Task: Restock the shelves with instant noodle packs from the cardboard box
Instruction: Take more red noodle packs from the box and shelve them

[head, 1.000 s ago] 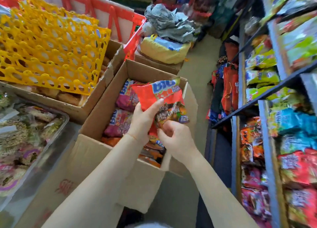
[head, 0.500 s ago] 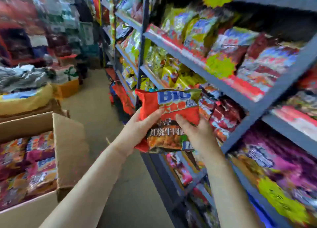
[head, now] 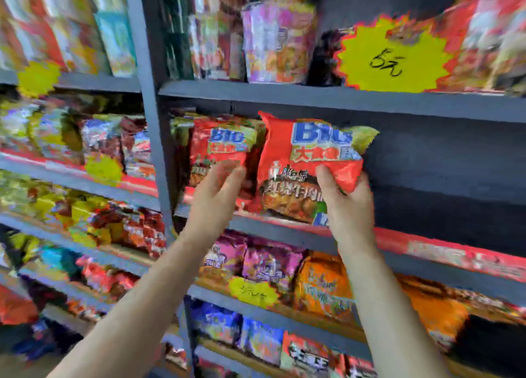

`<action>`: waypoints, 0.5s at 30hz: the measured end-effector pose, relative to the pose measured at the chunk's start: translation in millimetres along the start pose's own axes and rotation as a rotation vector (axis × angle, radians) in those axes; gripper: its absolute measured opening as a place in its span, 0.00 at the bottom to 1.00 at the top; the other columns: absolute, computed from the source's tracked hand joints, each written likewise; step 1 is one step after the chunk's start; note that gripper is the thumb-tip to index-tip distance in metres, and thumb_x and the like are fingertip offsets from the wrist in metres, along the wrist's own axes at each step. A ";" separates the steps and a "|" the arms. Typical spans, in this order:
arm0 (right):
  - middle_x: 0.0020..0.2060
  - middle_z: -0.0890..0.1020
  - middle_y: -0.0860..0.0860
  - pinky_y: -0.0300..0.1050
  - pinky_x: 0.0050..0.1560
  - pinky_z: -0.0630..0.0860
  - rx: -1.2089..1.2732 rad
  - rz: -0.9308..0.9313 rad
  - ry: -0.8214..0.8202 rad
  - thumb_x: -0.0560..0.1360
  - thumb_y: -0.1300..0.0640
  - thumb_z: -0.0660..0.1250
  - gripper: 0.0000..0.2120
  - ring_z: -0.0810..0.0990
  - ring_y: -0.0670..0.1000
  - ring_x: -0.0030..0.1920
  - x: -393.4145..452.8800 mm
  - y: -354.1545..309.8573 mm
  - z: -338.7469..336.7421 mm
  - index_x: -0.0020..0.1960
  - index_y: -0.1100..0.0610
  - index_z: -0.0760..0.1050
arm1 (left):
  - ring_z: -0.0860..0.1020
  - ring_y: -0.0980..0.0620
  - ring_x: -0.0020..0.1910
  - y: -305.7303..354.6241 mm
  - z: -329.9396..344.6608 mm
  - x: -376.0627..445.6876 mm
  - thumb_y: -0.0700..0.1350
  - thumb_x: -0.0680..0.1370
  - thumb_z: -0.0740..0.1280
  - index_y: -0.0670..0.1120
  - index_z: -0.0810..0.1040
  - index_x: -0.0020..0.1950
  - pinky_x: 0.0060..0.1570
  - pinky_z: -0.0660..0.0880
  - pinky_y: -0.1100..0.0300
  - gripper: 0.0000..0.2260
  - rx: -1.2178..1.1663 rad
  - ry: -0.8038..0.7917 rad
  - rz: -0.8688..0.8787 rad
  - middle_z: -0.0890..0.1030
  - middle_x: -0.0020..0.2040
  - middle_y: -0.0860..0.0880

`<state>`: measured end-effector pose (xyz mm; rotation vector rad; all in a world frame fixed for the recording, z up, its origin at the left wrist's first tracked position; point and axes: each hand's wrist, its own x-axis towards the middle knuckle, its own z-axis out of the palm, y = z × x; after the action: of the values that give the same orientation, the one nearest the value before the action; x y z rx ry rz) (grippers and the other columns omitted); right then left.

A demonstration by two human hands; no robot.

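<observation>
My right hand (head: 345, 204) grips a red instant noodle pack (head: 301, 161) by its right side, thumb on the front. The pack stands upright at the front of the middle shelf (head: 427, 252), beside another red noodle pack (head: 222, 147) that stands on that shelf. My left hand (head: 217, 195) has straight fingers that touch the lower front of that shelved pack, right next to the held one. To the right of the held pack the shelf is dark and bare. The cardboard box is out of view.
A grey upright post (head: 150, 107) divides the shelving bays. The upper shelf (head: 284, 93) carries cup noodles and a yellow price tag (head: 390, 59). Lower shelves hold pink and orange packs (head: 321, 283). The left bay is full of blurred packs.
The view has swung from the cardboard box to face the shelves. The red pack went from the box up to the middle shelf. My left hand has let go of it and touches the neighbouring pack.
</observation>
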<state>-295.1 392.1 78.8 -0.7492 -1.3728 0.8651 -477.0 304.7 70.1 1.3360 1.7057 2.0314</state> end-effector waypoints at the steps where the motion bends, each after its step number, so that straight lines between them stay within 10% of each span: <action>1: 0.42 0.82 0.40 0.41 0.48 0.74 -0.035 0.012 0.027 0.73 0.46 0.75 0.13 0.82 0.47 0.49 12.8 1.9 -5.1 0.49 0.51 0.75 | 0.79 0.52 0.44 -3.7 2.7 11.8 0.58 0.72 0.65 0.51 0.78 0.55 0.47 0.75 0.53 0.16 0.098 -0.013 0.037 0.81 0.44 0.56; 7: 0.48 0.82 0.48 0.41 0.42 0.76 -0.058 0.130 0.034 0.75 0.46 0.72 0.19 0.82 0.48 0.48 62.5 19.8 5.5 0.58 0.58 0.74 | 0.74 0.50 0.58 -35.0 -2.4 53.8 0.40 0.75 0.66 0.47 0.79 0.60 0.61 0.71 0.53 0.14 0.404 -0.005 0.174 0.76 0.57 0.49; 15: 0.68 0.73 0.58 0.47 0.63 0.70 -0.426 0.283 -0.334 0.81 0.42 0.61 0.30 0.74 0.59 0.67 83.0 42.9 68.0 0.74 0.60 0.61 | 0.52 0.42 0.78 -55.6 -2.2 79.5 0.61 0.76 0.65 0.61 0.63 0.76 0.72 0.54 0.35 0.29 0.726 -0.109 0.081 0.55 0.80 0.50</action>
<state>-366.4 482.5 88.5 -1.1866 -1.8079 0.9590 -546.9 371.6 63.4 1.6754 2.4872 1.3613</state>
